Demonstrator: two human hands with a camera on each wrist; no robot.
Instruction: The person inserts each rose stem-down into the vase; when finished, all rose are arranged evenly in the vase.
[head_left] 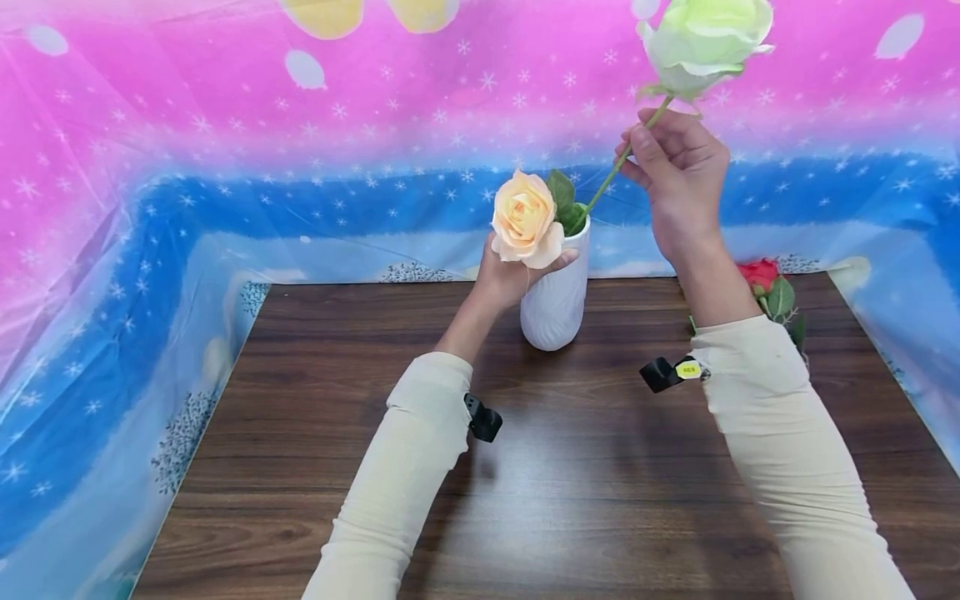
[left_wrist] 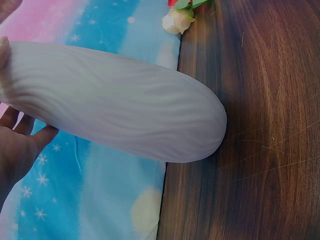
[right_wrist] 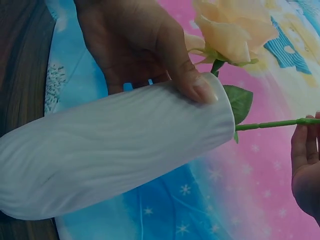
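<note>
A white ridged vase [head_left: 555, 304] stands on the table, and my left hand [head_left: 501, 279] grips it near the rim, thumb along its upper side in the right wrist view. One peach rose [head_left: 523, 215] is in the vase, its bloom leaning left over that hand, with green leaves [right_wrist: 239, 102] at the mouth. Above and to the right, my right hand [head_left: 681, 179] pinches the green stem [right_wrist: 272, 124] of a large pale green rose [head_left: 705, 42] between thumb and fingers. The lower end of this stem is hidden inside the vase mouth.
A red rose [head_left: 759, 273] with leaves lies at the table's back right, partly behind my right forearm. Close to it, a cream bloom [left_wrist: 177, 21] shows in the left wrist view. A patterned pink and blue cloth [head_left: 337, 125] hangs behind the dark wooden table [head_left: 315, 433].
</note>
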